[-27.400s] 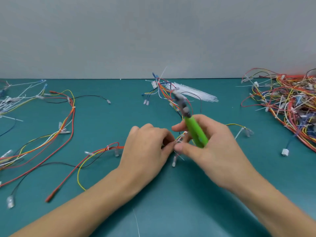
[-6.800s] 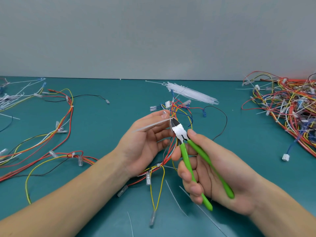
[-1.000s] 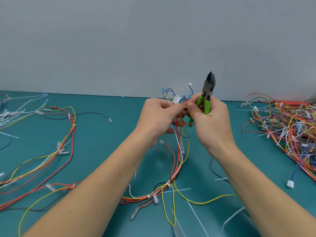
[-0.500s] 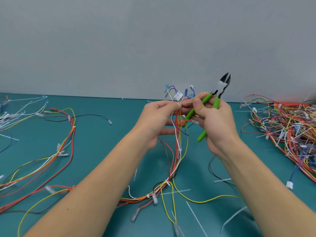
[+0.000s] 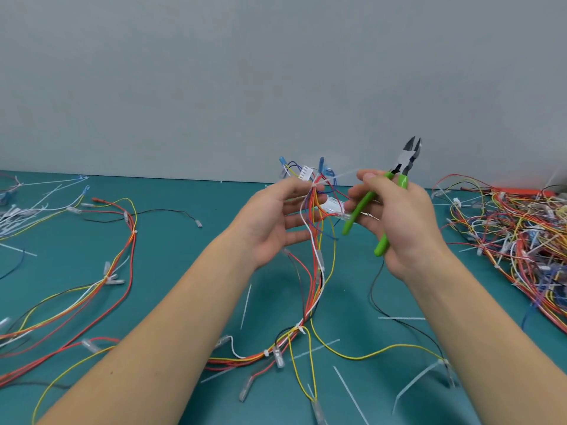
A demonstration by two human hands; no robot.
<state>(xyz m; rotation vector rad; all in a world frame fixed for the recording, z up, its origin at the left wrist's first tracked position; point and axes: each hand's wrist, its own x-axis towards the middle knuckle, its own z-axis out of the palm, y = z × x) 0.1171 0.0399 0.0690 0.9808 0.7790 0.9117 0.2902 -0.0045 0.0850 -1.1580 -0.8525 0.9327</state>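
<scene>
Over teal table (image 5: 190, 256), raised left hand (image 5: 270, 222) pinches harness (image 5: 319, 271), right hand (image 5: 405, 222) grips cutters (image 5: 406, 156).

tangled wire pile (image 5: 521, 228) far right | loose harness (image 5: 132, 231) left | teal table (image 5: 171, 243)

The right hand (image 5: 399, 216) has drawn away from the left hand (image 5: 270, 222), stretching the cable tie (image 5: 340, 176) sideways from the wire bundle (image 5: 316, 216). The cutters (image 5: 405, 161) have tipped rightward, and the left fingers (image 5: 291, 217) have uncurled.
</scene>
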